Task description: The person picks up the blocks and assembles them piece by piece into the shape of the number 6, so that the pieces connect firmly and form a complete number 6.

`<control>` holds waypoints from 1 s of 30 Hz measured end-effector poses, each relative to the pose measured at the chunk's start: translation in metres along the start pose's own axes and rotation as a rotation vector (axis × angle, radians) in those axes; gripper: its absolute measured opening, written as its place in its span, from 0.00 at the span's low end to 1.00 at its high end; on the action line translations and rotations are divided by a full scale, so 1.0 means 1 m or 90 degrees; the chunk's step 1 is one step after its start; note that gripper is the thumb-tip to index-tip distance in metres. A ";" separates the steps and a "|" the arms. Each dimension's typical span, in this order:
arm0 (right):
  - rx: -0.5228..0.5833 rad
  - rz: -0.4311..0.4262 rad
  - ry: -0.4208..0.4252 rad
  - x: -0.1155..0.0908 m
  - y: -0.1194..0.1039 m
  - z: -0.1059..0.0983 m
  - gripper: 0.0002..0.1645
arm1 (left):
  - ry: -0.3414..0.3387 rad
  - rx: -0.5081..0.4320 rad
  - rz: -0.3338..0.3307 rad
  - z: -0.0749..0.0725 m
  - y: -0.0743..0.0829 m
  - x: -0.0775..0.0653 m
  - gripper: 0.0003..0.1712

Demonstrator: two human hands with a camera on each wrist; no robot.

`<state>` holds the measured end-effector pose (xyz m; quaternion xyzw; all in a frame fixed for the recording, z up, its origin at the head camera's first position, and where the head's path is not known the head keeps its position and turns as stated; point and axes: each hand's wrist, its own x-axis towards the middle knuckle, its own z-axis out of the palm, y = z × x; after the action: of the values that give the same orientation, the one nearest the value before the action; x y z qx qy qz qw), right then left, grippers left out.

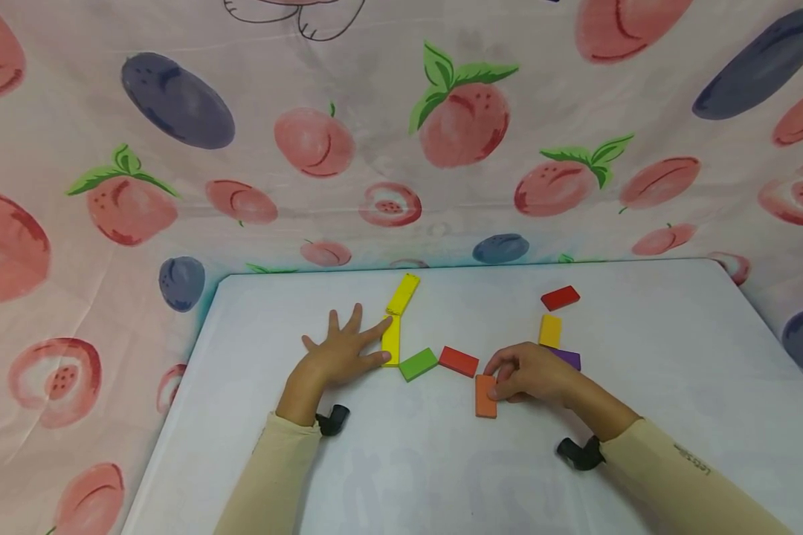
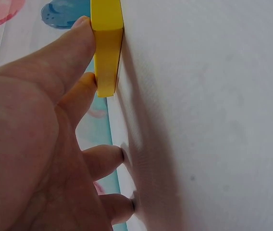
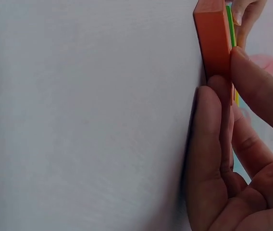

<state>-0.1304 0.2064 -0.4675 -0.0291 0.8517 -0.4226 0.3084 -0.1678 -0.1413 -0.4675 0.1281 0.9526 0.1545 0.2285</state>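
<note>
My left hand [image 1: 340, 357] lies with its fingers spread out. Its thumb and index fingertip touch the yellow block [image 1: 391, 343], while other fingertips rest on the white tabletop in the left wrist view. Another yellow block [image 1: 403, 294] meets that one's far end. To the right, a green block [image 1: 418, 365] and a red block [image 1: 458, 361] continue the bent line. An orange block [image 1: 485, 401] sits at the line's right end, pinched by my right hand [image 1: 531, 371]. The right wrist view shows the thumb on the orange block's [image 3: 213, 43] top face and curled fingers against its side.
Beyond my right hand lie a purple block [image 1: 567, 360], partly covered by it, a yellow-orange block [image 1: 551, 331] and a second red block [image 1: 560, 298]. The white table [image 1: 428, 475] ends at a fruit-patterned cloth [image 1: 388, 89] behind. Black wrist devices [image 1: 581, 453] project from both sleeves.
</note>
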 end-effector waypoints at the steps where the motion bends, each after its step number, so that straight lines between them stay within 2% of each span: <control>1: 0.001 -0.002 -0.002 0.000 0.000 0.000 0.21 | 0.000 0.000 0.000 0.000 0.000 0.000 0.40; 11: 0.012 -0.017 -0.016 0.001 0.002 -0.002 0.21 | -0.003 -0.001 -0.003 -0.001 0.000 0.000 0.40; 30: 0.010 -0.002 -0.007 0.000 0.002 -0.002 0.23 | -0.001 -0.004 0.003 -0.003 0.001 -0.002 0.40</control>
<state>-0.1311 0.2090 -0.4683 -0.0301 0.8466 -0.4296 0.3127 -0.1679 -0.1416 -0.4636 0.1299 0.9517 0.1581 0.2289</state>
